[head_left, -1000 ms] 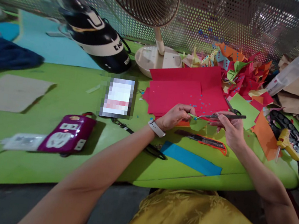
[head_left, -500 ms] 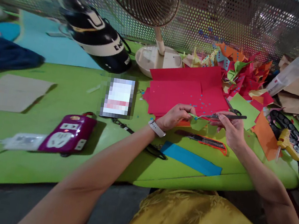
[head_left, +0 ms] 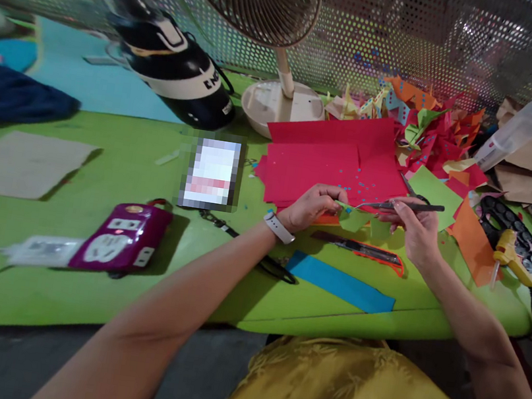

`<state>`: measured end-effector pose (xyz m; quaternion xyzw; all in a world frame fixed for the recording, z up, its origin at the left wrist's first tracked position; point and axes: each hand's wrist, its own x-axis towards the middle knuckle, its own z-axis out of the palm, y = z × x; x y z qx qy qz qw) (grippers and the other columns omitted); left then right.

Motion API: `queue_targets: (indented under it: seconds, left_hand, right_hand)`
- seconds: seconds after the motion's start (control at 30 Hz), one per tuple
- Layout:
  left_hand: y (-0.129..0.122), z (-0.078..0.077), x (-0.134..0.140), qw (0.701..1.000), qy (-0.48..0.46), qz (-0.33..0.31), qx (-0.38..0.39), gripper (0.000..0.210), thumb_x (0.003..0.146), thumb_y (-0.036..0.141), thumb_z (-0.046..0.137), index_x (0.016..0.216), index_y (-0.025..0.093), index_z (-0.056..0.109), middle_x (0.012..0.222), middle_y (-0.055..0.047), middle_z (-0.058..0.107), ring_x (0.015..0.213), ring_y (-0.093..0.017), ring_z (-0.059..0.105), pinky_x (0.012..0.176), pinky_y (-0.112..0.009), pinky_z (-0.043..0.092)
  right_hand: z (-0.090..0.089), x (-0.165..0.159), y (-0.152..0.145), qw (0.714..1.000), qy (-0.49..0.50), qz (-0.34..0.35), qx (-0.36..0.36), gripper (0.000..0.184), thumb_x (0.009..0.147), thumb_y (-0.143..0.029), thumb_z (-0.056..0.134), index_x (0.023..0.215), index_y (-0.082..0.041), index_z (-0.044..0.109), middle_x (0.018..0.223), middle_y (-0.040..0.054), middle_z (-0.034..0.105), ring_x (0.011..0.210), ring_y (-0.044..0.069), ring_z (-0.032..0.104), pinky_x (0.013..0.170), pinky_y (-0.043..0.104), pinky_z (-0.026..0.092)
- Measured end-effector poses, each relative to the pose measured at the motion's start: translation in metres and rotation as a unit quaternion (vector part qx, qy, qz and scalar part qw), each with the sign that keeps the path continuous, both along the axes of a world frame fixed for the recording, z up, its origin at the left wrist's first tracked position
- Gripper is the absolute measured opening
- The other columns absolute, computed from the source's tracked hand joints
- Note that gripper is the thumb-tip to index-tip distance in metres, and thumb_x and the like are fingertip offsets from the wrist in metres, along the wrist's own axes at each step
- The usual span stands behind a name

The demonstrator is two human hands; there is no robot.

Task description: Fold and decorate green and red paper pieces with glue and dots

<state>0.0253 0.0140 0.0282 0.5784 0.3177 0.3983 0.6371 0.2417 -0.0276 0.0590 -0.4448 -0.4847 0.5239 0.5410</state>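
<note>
My left hand (head_left: 313, 206) pinches a small green paper piece (head_left: 354, 218) with a blue dot near its edge. My right hand (head_left: 416, 232) is closed on dark tweezers (head_left: 407, 207), whose thin tip points left, just above the green paper. Behind both hands lie red paper sheets (head_left: 315, 167) with tiny blue dots scattered over them. A box cutter (head_left: 363, 249) with an orange edge lies just below the hands, and a blue paper strip (head_left: 340, 284) lies nearer the table's front edge.
A fan (head_left: 281, 98) and a tilted black bottle (head_left: 180, 70) stand at the back. A phone (head_left: 212, 175) and a purple power adapter (head_left: 123, 238) lie to the left. Folded paper pieces (head_left: 431, 131) are heaped at the back right, beside a yellow glue gun (head_left: 509, 259).
My right hand has drawn the tweezers slightly right, away from the blue dot on the green paper. My left hand stays nearly in place.
</note>
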Motion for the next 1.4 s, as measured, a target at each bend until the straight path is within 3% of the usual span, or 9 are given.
queue_targets:
  seconds: [0.27,1.23,1.33,1.4]
  left_hand:
    - [-0.002,0.004,0.001,1.000,0.000,-0.022,-0.001,0.008,0.058,0.026,0.057,0.058,0.018,0.059,0.059,0.000,0.053,0.057,-0.012,0.044,0.057,-0.027,0.037]
    - [0.000,-0.006,-0.003,1.000,-0.013,0.004,0.010,0.008,0.058,0.024,0.054,0.058,0.018,0.060,0.059,-0.001,0.053,0.060,-0.015,0.045,0.058,-0.029,0.036]
    - [0.005,-0.007,-0.007,1.000,-0.003,0.026,0.008,0.007,0.058,0.024,0.056,0.058,0.018,0.060,0.058,0.000,0.051,0.058,-0.013,0.044,0.057,-0.027,0.035]
    - [0.009,-0.007,-0.011,0.999,0.024,0.038,0.016,0.007,0.059,0.024,0.059,0.060,0.017,0.061,0.058,0.001,0.052,0.058,-0.013,0.044,0.058,-0.026,0.035]
  right_hand:
    - [-0.005,-0.003,-0.002,0.999,0.023,0.042,-0.002,0.030,0.074,-0.047,0.075,0.083,-0.020,0.064,0.070,0.0015,0.074,0.058,0.017,0.072,0.039,0.020,0.043]
    - [-0.006,-0.001,0.002,0.996,0.005,0.071,-0.046,0.032,0.073,-0.049,0.074,0.084,-0.021,0.064,0.071,0.0027,0.075,0.061,0.018,0.074,0.039,0.020,0.043]
    - [0.001,0.005,0.001,0.996,-0.014,0.084,-0.018,0.029,0.076,-0.048,0.073,0.084,-0.021,0.067,0.073,0.0033,0.075,0.062,0.019,0.074,0.039,0.021,0.046]
    - [0.007,0.009,-0.001,0.992,-0.056,0.103,0.037,0.025,0.079,-0.045,0.073,0.087,-0.021,0.070,0.075,0.0034,0.075,0.065,0.020,0.075,0.044,0.024,0.052]
